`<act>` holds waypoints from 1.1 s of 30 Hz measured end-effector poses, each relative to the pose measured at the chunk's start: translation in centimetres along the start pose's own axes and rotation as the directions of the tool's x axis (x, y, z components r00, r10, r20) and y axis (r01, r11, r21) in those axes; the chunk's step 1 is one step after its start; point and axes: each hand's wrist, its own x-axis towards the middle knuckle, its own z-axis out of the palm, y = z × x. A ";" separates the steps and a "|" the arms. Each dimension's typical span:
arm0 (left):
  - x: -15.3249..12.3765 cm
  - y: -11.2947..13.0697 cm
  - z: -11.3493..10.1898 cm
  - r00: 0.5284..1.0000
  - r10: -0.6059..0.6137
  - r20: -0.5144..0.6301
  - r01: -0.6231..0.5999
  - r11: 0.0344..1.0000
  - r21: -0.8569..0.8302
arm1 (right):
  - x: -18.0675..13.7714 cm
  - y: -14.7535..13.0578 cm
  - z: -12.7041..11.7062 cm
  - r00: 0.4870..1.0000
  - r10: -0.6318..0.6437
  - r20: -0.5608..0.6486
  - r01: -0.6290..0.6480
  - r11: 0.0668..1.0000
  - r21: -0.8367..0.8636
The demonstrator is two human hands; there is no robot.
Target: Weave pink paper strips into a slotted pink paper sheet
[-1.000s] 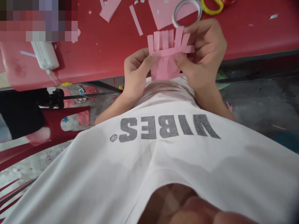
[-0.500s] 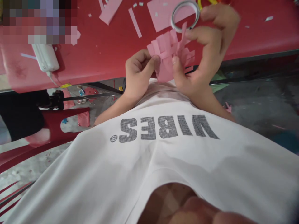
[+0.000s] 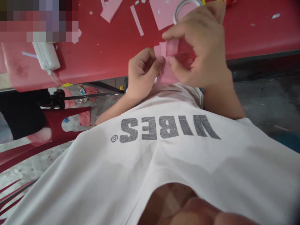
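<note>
A piece of thin pink paper [image 3: 170, 73], with cut strips along its upper edge, is held up in front of the white shirt. My left hand [image 3: 142, 73] pinches its left side between thumb and curled fingers. On the other side, my right hand [image 3: 203, 47] presses its thumb to the paper while the bent index finger reaches over the upright strips [image 3: 172, 47]. The rest of the right fingers are partly hidden, and so is the paper's right part behind that hand. A roll of tape [image 3: 185, 6] lies on the table just beyond the right hand.
On the red table [image 3: 112, 50] are a pink sheet [image 3: 161, 15], a narrow pink strip [image 3: 137, 20], paper scraps, and a white power bank [image 3: 48, 54] with a cable. A red chair [image 3: 77, 115] stands at the left. Something yellow shows behind my right hand.
My right hand has turned and shifted left over the paper, its index finger now bent across the strips. Fewer fanned strips are visible. The left hand keeps its pinch, almost unmoved.
</note>
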 end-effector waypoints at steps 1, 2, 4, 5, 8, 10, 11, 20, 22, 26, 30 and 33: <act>0.1 -0.1 -0.1 1.000 0.004 0.006 -0.004 1.000 -0.011 | -0.1 0.0 0.0 1.000 0.003 -0.023 -0.003 1.000 0.023; 0.1 -0.1 -0.1 1.000 0.006 0.010 -0.006 1.000 -0.017 | -0.1 0.1 0.1 0.999 0.008 -0.043 -0.006 0.999 0.047; 0.2 0.0 -0.2 1.000 0.005 0.013 -0.005 1.000 -0.011 | -0.2 0.0 0.0 0.998 0.025 -0.054 -0.020 0.996 0.084; 0.3 0.1 -0.3 1.000 0.006 0.015 -0.006 1.000 -0.007 | -0.2 0.0 -0.1 0.998 0.035 -0.048 -0.031 0.995 0.095; 0.2 0.4 -0.3 0.999 0.026 0.029 -0.025 1.000 -0.009 | -0.2 -0.2 -0.6 0.998 0.051 -0.021 -0.049 0.993 0.110; 0.2 0.5 -0.3 0.998 0.040 0.048 -0.039 0.999 -0.015 | -0.1 -0.4 -0.8 0.998 0.059 -0.021 -0.056 0.989 0.138; 0.2 0.4 -0.3 0.998 0.038 0.058 -0.037 0.999 -0.019 | 0.0 -0.5 -0.8 0.998 0.064 -0.020 -0.060 0.984 0.165; 1.5 -2.3 -1.4 0.951 0.081 0.299 -0.047 0.992 -0.117 | 0.4 0.2 -1.3 0.972 0.235 -0.007 -0.193 0.816 0.545; 1.3 -2.0 -1.2 0.955 0.047 0.293 -0.016 0.994 -0.107 | 0.8 1.0 -1.3 0.947 0.322 0.016 -0.254 0.713 0.654; 0.5 -0.4 -0.4 0.980 -0.041 0.192 0.054 0.997 -0.058 | 1.4 2.6 -1.0 0.919 0.395 0.013 -0.237 0.526 0.817; 0.3 0.5 -0.1 0.982 -0.088 0.165 0.093 0.996 -0.021 | 1.2 3.7 -0.5 0.923 0.314 0.222 -0.323 0.320 0.891; 0.6 0.3 -0.2 0.984 -0.059 0.166 0.070 0.996 -0.058 | 0.8 3.9 -0.1 0.910 0.218 0.354 -0.405 0.275 0.872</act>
